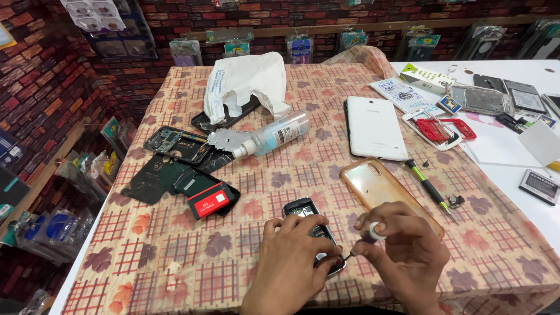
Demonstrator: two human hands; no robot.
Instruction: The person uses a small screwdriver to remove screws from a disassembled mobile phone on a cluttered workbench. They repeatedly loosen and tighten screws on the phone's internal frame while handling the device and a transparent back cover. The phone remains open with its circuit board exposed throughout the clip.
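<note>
The small opened phone [312,230] lies on the patterned tablecloth [175,256], its lower half hidden under the left hand [291,256], which presses it down. The right hand [402,245] pinches a small screwdriver [364,242], tip at the phone's edge, beside a clear orange phone case [385,189].

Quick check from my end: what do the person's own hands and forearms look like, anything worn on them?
Both are bare. The left hand and right hand show no gloves, rings, watch or bracelet. No sleeve reaches the visible wrists or forearms at the bottom edge. Fingernails are short and unpainted. No marks or bandages are visible.
</note>
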